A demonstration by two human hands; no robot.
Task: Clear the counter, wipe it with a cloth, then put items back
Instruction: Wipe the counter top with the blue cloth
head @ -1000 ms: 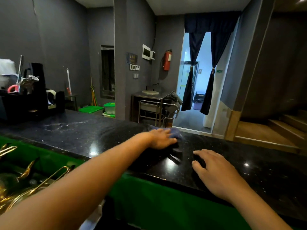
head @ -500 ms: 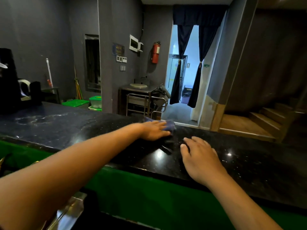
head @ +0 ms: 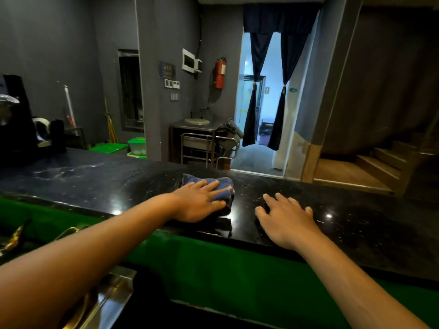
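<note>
A folded blue cloth (head: pixel 215 184) lies on the black speckled counter (head: pixel 356 217), near its middle. My left hand (head: pixel 198 203) presses flat on the cloth, fingers spread over its near side. My right hand (head: pixel 285 222) rests palm down on the bare counter just right of the cloth, fingers apart, holding nothing. Whitish smears (head: pixel 66 170) mark the counter's left part.
Black items (head: pixel 21 129) stand at the counter's far left end. A green panel (head: pixel 213 264) runs below the counter's near edge, with metal and gold utensils (head: pixel 14 238) at lower left. Beyond are a sink stand (head: pixel 197 138), a curtained doorway (head: pixel 263 91) and wooden stairs (head: pixel 380 167).
My left hand has slid the cloth nearer along the counter, and more of the cloth shows beyond my fingers. The view has shifted right, so the black items sit at the frame's left edge.
</note>
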